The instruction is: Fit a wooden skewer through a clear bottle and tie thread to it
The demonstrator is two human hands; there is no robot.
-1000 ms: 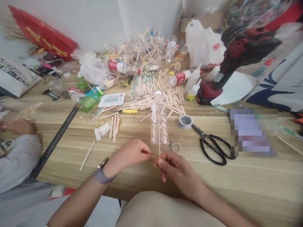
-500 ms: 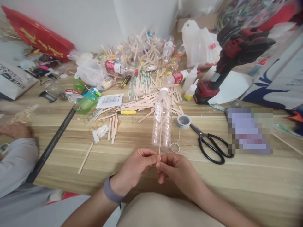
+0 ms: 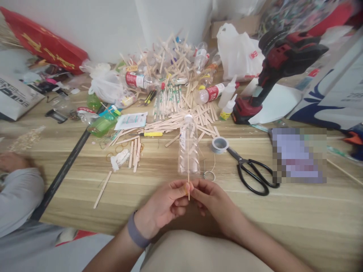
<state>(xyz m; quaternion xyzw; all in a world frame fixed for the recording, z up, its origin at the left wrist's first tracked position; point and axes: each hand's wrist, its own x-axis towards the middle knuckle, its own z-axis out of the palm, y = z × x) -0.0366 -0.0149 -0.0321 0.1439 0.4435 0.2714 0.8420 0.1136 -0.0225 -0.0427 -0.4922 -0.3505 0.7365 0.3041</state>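
My left hand [image 3: 167, 200] and my right hand [image 3: 214, 198] meet in front of my lap, both closed. Their fingertips pinch a thin wooden stick [image 3: 188, 179] near its lower end, which pokes out below the thumbs. A small yellowish band [image 3: 186, 189], perhaps a rubber band, shows at the left thumb. Just beyond the fingers is a clear plastic bottle [image 3: 189, 153] with a white cap; the stick's upper part lines up with it, and I cannot tell whether they touch. Black-handled scissors [image 3: 246, 168] and a grey tape roll [image 3: 220, 145] lie to the right.
Flat wooden sticks [image 3: 170, 122] are heaped behind the bottle, with more bottles and glue bottles [image 3: 228, 109]. A red-black power tool [image 3: 272, 71] stands right of them, near a blurred-out phone-like object [image 3: 299, 156]. At left are a yellow-handled tool [image 3: 153, 134] and another person's arm [image 3: 22, 192].
The bottle has shifted left and slightly toward me. The stick now stands more upright, and its lower end shows below my fingers. Both hands have moved slightly.
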